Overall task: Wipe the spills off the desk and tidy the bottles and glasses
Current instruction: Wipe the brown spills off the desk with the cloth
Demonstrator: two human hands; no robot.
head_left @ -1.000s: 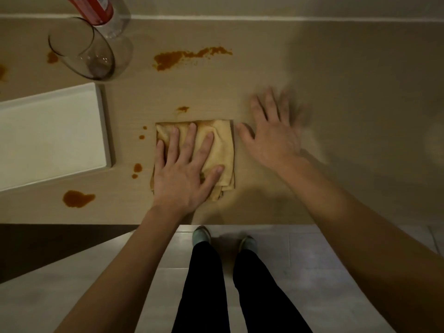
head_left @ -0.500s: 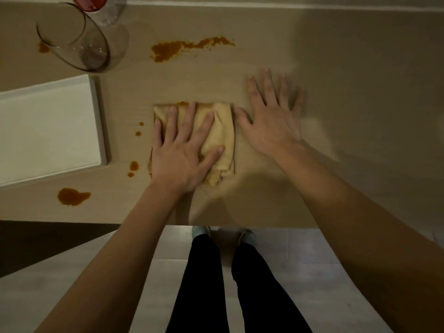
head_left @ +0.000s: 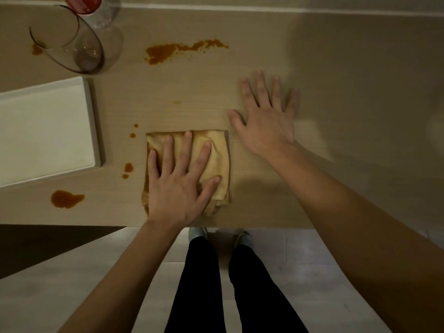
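My left hand (head_left: pixel 177 183) presses flat, fingers spread, on a folded yellow cloth (head_left: pixel 217 155) near the front edge of the wooden desk (head_left: pixel 336 68). To the right of the cloth my right hand (head_left: pixel 266 118) lies flat on the bare wood with fingers spread. Orange-brown spills mark the desk: a long streak (head_left: pixel 177 50) at the back, a puddle (head_left: pixel 64 199) at the front left, small drops (head_left: pixel 128 168) left of the cloth. A clear glass (head_left: pixel 69 46) stands at the back left, with a red-labelled plastic bottle (head_left: pixel 96 8) right behind it.
A white rectangular tray (head_left: pixel 45 131) sits at the left, its right rim close to the drops. The desk's front edge runs just below the cloth; my legs and a tiled floor show beneath. A small spill (head_left: pixel 36 49) lies left of the glass.
My left hand slid the cloth away over the small spot, then back toward the front edge; only a faint mark is left there. My right hand stayed flat on the desk.
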